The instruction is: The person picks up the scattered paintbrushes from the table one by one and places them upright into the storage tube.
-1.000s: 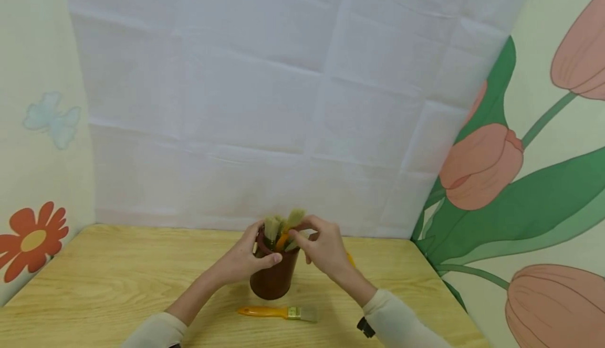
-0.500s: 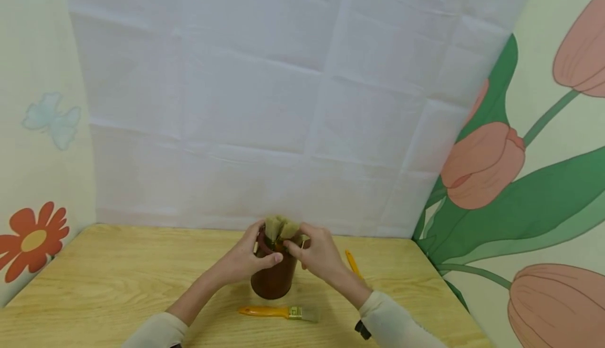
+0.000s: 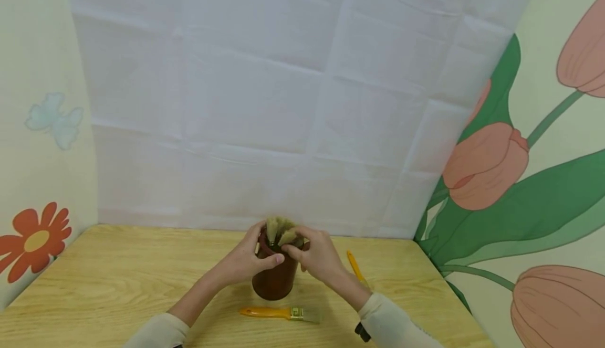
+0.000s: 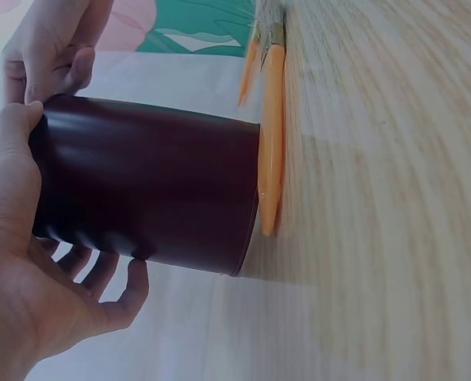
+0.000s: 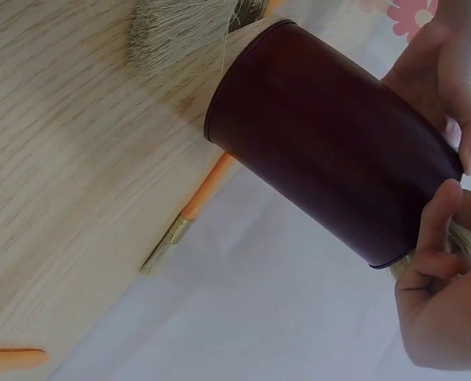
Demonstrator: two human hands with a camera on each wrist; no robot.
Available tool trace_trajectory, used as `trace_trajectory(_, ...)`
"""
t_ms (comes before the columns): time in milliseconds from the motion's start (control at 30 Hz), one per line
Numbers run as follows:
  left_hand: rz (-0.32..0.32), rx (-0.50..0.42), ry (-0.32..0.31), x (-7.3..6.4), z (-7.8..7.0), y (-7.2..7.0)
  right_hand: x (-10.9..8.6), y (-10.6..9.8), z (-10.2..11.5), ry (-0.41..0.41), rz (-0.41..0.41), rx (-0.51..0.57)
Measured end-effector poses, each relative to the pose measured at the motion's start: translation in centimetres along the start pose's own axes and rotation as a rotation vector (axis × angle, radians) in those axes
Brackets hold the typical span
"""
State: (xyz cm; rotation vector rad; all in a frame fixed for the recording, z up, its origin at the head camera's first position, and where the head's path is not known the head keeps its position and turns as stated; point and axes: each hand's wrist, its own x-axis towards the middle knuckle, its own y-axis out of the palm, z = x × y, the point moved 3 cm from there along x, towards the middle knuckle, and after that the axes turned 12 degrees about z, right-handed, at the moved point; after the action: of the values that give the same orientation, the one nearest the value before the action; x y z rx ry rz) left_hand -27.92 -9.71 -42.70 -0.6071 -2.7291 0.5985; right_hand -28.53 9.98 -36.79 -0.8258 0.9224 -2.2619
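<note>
A dark brown cylindrical cup [image 3: 274,281] stands on the table, holding several paintbrushes with their pale bristles [image 3: 273,228] up. My left hand [image 3: 243,260] grips the cup near its rim, thumb on the near side and fingers round the far side in the left wrist view [image 4: 124,298]. At the right of the mouth, my right hand [image 3: 321,256] pinches a paintbrush [image 3: 286,237] just below its bristles. That brush's handle is hidden inside the cup. In the right wrist view, the fingers [image 5: 438,230] of this hand lie right at the rim.
One paintbrush [image 3: 269,313] with an orange handle lies in front of the cup. Another orange handle [image 3: 355,265] shows on the right, partly behind the right forearm. A further brush [image 5: 194,202] lies beyond the cup in the right wrist view. A white cloth [image 3: 255,101] hangs behind the table.
The brush in my right hand has gone down into the cup, its orange handle dropping from sight. My right hand has lowered slightly with it. My left hand stays on the cup.
</note>
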Motion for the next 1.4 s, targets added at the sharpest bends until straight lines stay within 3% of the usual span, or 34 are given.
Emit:
trace_trajectory(200, -0.004, 0.004, 0.009, 0.0, 0.0, 0.0, -0.7, -0.9, 0.3, -0.011, -0.045, 0.031)
trace_trajectory(400, -0.016, 0.01, 0.016, 0.0, 0.0, 0.0, -2.0, -3.4, 0.2, -0.04, -0.164, 0.085)
trace_trajectory(500, -0.022, 0.008, 0.004, -0.1, 0.1, 0.0, -2.6, -4.5, -0.4, -0.003, -0.226, 0.1)
trace_trajectory(600, -0.024, 0.014, -0.011, -0.2, 0.1, -0.1, -3.3, -5.2, -1.5, 0.048, -0.235, 0.087)
trace_trajectory(933, -0.019, 0.027, 0.003, 0.1, 0.1, 0.0, -6.5, -5.9, -5.8, 0.175, -0.123, -0.025)
trace_trajectory(1067, -0.016, 0.022, 0.006, 0.2, 0.1, 0.1, -7.3, -6.2, -8.1, 0.209, -0.067, -0.179)
trace_trajectory(1233, -0.01, 0.014, 0.016, 0.2, 0.0, 0.2, -7.8, -6.9, -9.8, 0.153, 0.083, -0.482)
trace_trajectory(1400, -0.007, -0.002, 0.018, 0.2, -0.1, 0.1, -8.3, -7.7, -11.0, 0.081, 0.242, -0.477)
